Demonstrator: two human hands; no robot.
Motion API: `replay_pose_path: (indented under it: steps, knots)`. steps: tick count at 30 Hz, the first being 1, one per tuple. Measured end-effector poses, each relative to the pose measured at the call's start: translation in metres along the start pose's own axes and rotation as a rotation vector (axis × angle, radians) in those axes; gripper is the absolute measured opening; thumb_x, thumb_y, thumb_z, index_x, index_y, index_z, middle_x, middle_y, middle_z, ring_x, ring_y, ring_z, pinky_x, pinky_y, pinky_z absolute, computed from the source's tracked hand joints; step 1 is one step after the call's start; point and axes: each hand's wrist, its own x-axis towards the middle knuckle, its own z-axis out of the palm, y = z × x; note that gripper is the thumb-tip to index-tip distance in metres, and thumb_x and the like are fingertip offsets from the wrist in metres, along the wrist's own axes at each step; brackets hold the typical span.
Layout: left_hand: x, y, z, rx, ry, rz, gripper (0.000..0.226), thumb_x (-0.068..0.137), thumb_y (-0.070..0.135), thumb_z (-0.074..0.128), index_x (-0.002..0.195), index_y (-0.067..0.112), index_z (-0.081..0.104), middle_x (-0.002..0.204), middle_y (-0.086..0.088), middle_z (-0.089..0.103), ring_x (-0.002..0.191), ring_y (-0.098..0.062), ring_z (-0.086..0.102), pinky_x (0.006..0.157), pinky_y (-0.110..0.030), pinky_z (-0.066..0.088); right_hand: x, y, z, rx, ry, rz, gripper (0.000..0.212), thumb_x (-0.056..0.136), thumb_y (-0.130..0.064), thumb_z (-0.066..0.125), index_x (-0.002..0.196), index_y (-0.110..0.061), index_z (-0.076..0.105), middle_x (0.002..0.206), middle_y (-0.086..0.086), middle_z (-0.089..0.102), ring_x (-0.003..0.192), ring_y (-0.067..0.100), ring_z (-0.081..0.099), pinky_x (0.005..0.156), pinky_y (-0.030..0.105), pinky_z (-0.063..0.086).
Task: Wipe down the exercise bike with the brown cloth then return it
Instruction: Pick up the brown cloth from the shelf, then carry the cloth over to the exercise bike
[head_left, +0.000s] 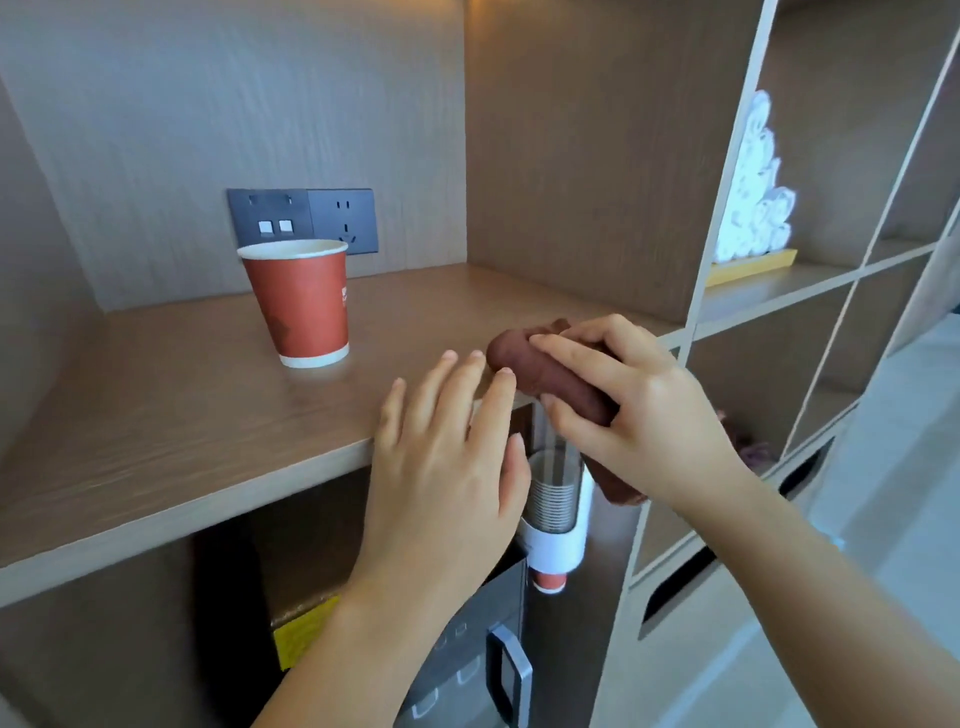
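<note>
Two bare forearms rise from the bottom of the frame. Between them, low centre, sits a dark appliance (467, 670) with a grey handle and a yellow label (304, 629) to its left. Above it, a white cup dispenser (558, 525) holds a stack of cups under the shelf edge.

At the centre, the left hand (447, 457) lies flat and relaxed, with straight, spread fingers reaching over the front edge of the wooden shelf (182, 415). Just right of it, the right hand (639, 410) grips the brown cloth (550, 374), rolled into a thick tube, with fingers over the top and thumb beneath. The roll's far end is over the shelf's front right corner, and a loose end hangs below the wrist. Whether the left fingertips touch the cloth cannot be told.

Further back, left of centre, a red paper cup (301, 306) stands upright on the shelf, before a dark socket panel (301, 221) on the back wall. At upper right, rolled white towels (753, 187) are piled on a yellow tray (753, 265) in another compartment.
</note>
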Motion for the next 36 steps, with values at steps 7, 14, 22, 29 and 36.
replay_pose_path:
  steps: [7,14,22,29,36]
  knots:
    - [-0.024,0.039,0.013,-0.124,-0.077,0.056,0.037,0.084,0.024,0.047,0.114,0.005,0.058,0.121,-0.018,0.059,0.115,-0.034,0.052,0.098,-0.051,0.026,-0.067,0.009,-0.033,-0.111,0.009,0.162,0.044,0.079,-0.029,0.059,0.121,-0.014,0.060,0.106,0.014,0.062,0.090,0.031,0.059,0.071,0.044,0.055]
    - [-0.073,0.105,0.035,-0.233,-0.300,0.100,0.033,0.080,0.015,0.061,0.112,0.004,0.059,0.120,-0.019,0.058,0.116,-0.035,0.049,0.096,-0.055,0.037,-0.169,0.021,-0.060,-0.204,-0.005,0.316,0.040,0.078,-0.029,0.061,0.116,-0.014,0.064,0.104,0.012,0.063,0.091,0.033,0.061,0.068,0.043,0.056]
    - [-0.132,0.227,0.049,-0.415,-0.521,0.221,0.030,0.084,0.011,0.056,0.113,0.001,0.058,0.119,-0.019,0.057,0.116,-0.035,0.048,0.092,-0.057,0.040,-0.312,0.021,-0.133,-0.297,-0.016,0.618,0.037,0.080,-0.031,0.056,0.113,-0.017,0.066,0.101,0.009,0.064,0.088,0.030,0.062,0.060,0.037,0.055]
    - [-0.167,0.349,0.042,-0.566,-0.596,0.421,0.033,0.085,0.019,0.052,0.114,0.002,0.058,0.117,-0.021,0.059,0.113,-0.036,0.051,0.092,-0.054,0.042,-0.412,0.005,-0.223,-0.446,0.035,0.846,0.036,0.079,-0.030,0.057,0.111,-0.016,0.067,0.100,0.010,0.065,0.087,0.031,0.062,0.057,0.039,0.055]
    - [-0.209,0.474,0.013,-0.767,-0.651,0.627,0.034,0.080,0.008,0.063,0.112,0.000,0.059,0.118,-0.023,0.058,0.113,-0.039,0.051,0.089,-0.059,0.042,-0.512,-0.031,-0.317,-0.603,0.125,1.087,0.035,0.077,-0.024,0.061,0.110,-0.014,0.068,0.100,0.013,0.065,0.087,0.033,0.062,0.066,0.043,0.055]
